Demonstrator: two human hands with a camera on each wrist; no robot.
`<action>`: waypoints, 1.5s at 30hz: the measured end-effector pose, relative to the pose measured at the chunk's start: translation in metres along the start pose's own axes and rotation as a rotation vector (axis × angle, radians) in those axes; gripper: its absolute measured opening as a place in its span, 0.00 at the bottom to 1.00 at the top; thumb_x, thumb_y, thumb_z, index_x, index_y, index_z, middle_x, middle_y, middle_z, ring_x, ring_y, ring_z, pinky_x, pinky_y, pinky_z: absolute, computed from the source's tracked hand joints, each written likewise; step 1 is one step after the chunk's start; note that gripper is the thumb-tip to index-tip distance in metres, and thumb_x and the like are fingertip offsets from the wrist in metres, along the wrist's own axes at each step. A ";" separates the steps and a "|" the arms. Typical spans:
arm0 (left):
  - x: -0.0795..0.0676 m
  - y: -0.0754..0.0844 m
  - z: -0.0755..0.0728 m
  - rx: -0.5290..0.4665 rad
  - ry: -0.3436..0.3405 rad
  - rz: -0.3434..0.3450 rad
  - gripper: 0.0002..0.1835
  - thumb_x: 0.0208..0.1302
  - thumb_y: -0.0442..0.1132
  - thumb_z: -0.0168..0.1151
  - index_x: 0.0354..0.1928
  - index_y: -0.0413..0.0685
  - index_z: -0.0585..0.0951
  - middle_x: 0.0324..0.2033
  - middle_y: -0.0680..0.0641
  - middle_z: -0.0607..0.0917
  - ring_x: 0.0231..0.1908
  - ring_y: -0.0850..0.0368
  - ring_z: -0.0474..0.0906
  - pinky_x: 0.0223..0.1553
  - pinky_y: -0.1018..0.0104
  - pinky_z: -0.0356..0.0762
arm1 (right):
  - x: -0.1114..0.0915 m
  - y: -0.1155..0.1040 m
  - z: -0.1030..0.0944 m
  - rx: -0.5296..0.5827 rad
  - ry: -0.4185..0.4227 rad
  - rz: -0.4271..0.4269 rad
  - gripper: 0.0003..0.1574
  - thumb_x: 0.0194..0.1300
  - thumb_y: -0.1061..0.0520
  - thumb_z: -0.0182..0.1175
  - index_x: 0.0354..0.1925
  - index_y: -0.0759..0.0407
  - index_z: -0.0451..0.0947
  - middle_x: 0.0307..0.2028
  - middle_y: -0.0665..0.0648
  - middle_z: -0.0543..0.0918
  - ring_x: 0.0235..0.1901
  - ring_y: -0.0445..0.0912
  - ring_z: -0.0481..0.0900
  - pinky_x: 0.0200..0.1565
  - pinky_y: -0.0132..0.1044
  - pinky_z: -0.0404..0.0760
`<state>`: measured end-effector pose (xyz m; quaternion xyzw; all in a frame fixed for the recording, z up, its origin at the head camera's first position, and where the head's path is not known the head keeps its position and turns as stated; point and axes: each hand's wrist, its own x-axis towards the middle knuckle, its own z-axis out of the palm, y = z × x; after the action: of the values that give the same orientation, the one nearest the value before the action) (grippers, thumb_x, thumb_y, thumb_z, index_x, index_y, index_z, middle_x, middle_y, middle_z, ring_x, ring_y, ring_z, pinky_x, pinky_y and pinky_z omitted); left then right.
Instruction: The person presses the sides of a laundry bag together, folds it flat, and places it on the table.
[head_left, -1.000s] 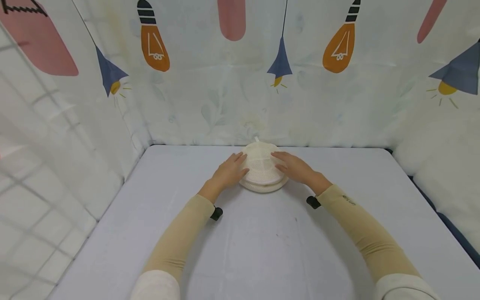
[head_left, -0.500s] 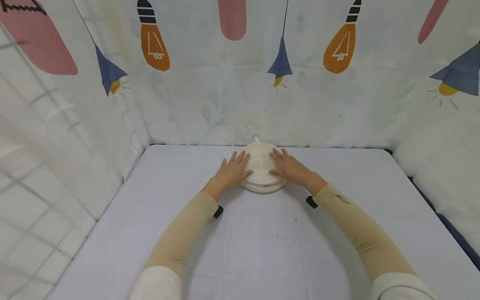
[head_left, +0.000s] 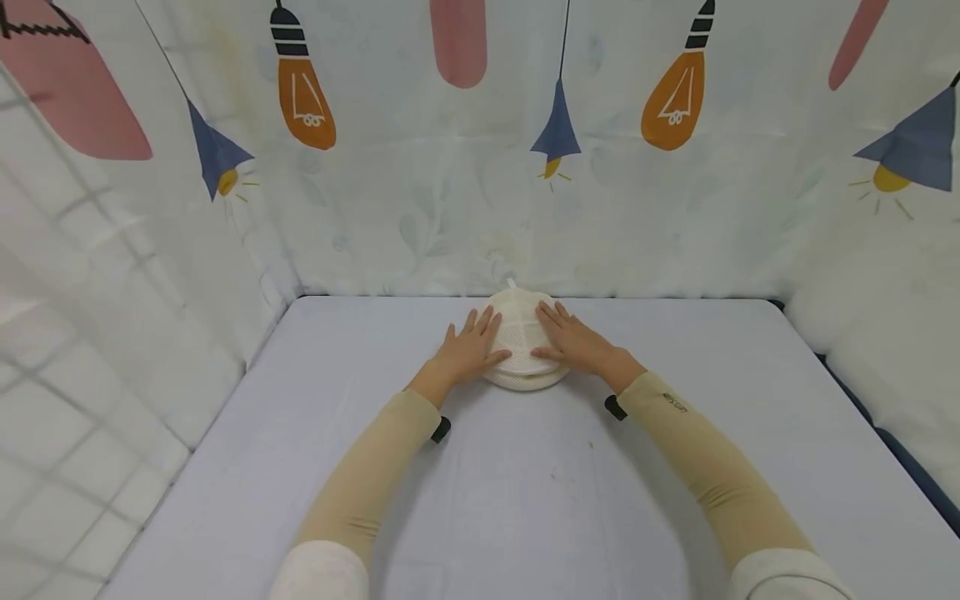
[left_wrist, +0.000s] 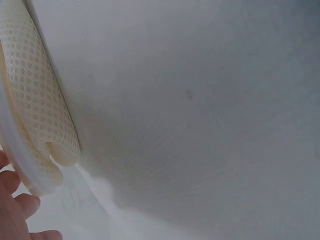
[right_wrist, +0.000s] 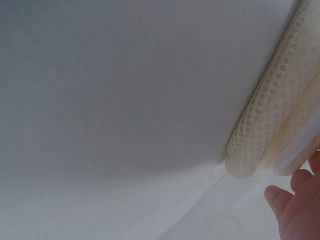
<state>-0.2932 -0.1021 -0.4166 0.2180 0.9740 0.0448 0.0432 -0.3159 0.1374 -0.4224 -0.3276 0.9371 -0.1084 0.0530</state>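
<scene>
A round cream mesh laundry bag [head_left: 519, 337] lies flattened near the table's far edge, with a small white tab at its back. On its left side rests my left hand [head_left: 468, 348], fingers spread and fairly straight. My right hand [head_left: 576, 342] lies on the right side in the same manner. In the left wrist view the mesh fabric [left_wrist: 37, 85] bulges beside a pale band, fingertips close to it. The right wrist view has the folded mesh edge [right_wrist: 265, 115] at the right, beside the fingers. The bag's underside is hidden.
A white-covered table [head_left: 525, 492] extends from the bag toward me. Behind it hangs a pale curtain [head_left: 450, 192] printed with lamps and bulbs. More pale fabric [head_left: 82, 333] borders the left side, and white padded fabric [head_left: 885, 333] borders the right.
Both hands have moved inward over the bag from its sides, and their fingers now lie further onto its top. The bag itself stays in about the same place.
</scene>
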 end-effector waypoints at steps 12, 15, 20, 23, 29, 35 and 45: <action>0.001 0.003 0.000 -0.017 -0.045 -0.013 0.48 0.61 0.70 0.40 0.73 0.47 0.41 0.71 0.46 0.36 0.69 0.44 0.32 0.62 0.35 0.44 | 0.001 0.001 -0.005 -0.012 -0.076 -0.026 0.60 0.63 0.27 0.42 0.72 0.62 0.29 0.72 0.58 0.32 0.69 0.53 0.30 0.67 0.51 0.41; 0.000 0.004 0.001 -0.008 -0.063 -0.027 0.48 0.62 0.69 0.40 0.73 0.46 0.40 0.71 0.46 0.35 0.69 0.43 0.31 0.61 0.35 0.44 | 0.002 0.001 -0.005 -0.038 -0.088 -0.031 0.60 0.63 0.27 0.42 0.71 0.62 0.30 0.72 0.59 0.33 0.69 0.54 0.31 0.67 0.52 0.42; 0.000 0.006 0.000 0.003 -0.082 -0.031 0.49 0.62 0.69 0.39 0.73 0.46 0.38 0.71 0.46 0.34 0.69 0.43 0.30 0.62 0.35 0.43 | 0.003 0.001 -0.005 -0.082 -0.103 -0.022 0.61 0.62 0.26 0.42 0.71 0.62 0.30 0.72 0.59 0.33 0.69 0.54 0.31 0.66 0.52 0.44; 0.000 0.007 -0.001 0.012 -0.095 -0.028 0.49 0.62 0.70 0.38 0.73 0.46 0.37 0.71 0.46 0.33 0.69 0.43 0.30 0.62 0.35 0.43 | 0.003 0.001 -0.005 -0.086 -0.114 -0.013 0.61 0.61 0.26 0.41 0.71 0.62 0.29 0.72 0.58 0.32 0.69 0.53 0.31 0.66 0.52 0.43; -0.001 0.009 -0.002 0.006 -0.101 -0.023 0.49 0.62 0.69 0.39 0.72 0.46 0.37 0.71 0.46 0.33 0.69 0.43 0.30 0.62 0.35 0.43 | 0.003 0.002 -0.003 -0.081 -0.118 -0.009 0.61 0.62 0.26 0.41 0.71 0.61 0.28 0.72 0.58 0.31 0.69 0.53 0.30 0.66 0.52 0.43; 0.000 0.009 -0.001 0.007 -0.106 -0.022 0.49 0.62 0.70 0.38 0.72 0.46 0.36 0.71 0.46 0.33 0.69 0.43 0.29 0.61 0.34 0.42 | 0.002 0.003 -0.001 -0.076 -0.113 -0.006 0.61 0.62 0.26 0.42 0.71 0.61 0.27 0.71 0.58 0.30 0.69 0.54 0.30 0.66 0.53 0.43; 0.003 0.010 0.002 0.006 -0.115 -0.038 0.50 0.61 0.71 0.37 0.72 0.46 0.36 0.71 0.46 0.33 0.69 0.43 0.29 0.61 0.34 0.41 | 0.006 0.005 0.002 -0.080 -0.146 0.014 0.61 0.63 0.27 0.42 0.71 0.62 0.25 0.71 0.58 0.29 0.69 0.53 0.28 0.66 0.54 0.43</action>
<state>-0.2920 -0.0919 -0.4176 0.2019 0.9739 0.0286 0.0994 -0.3230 0.1372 -0.4258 -0.3297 0.9367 -0.0461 0.1086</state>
